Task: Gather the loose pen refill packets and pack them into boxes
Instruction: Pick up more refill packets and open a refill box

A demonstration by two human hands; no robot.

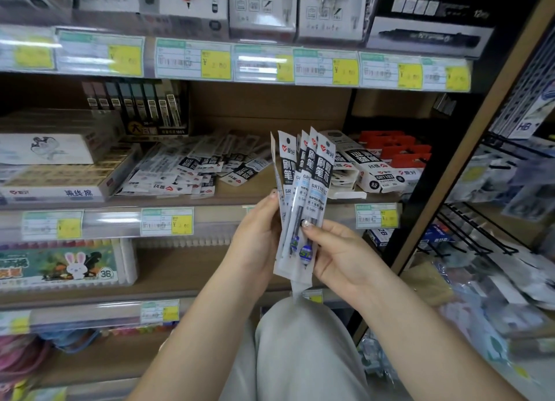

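I hold a fanned, upright bunch of several pen refill packets [303,196] in front of the middle shelf. My left hand [255,244] grips the bunch from the left side. My right hand [336,256] holds it from the right, thumb pressed on the front packet. More loose refill packets [186,169] lie scattered on the shelf behind. A white refill box [369,166] lies on its side at the shelf's right, with an open flap at its front end.
An eraser box [60,178] stands at the shelf's left. Red-topped packs [396,151] sit at the far right. Price labels [166,225] line the shelf edges. A wire rack [480,235] with hanging goods stands to the right. My knee [300,340] is below.
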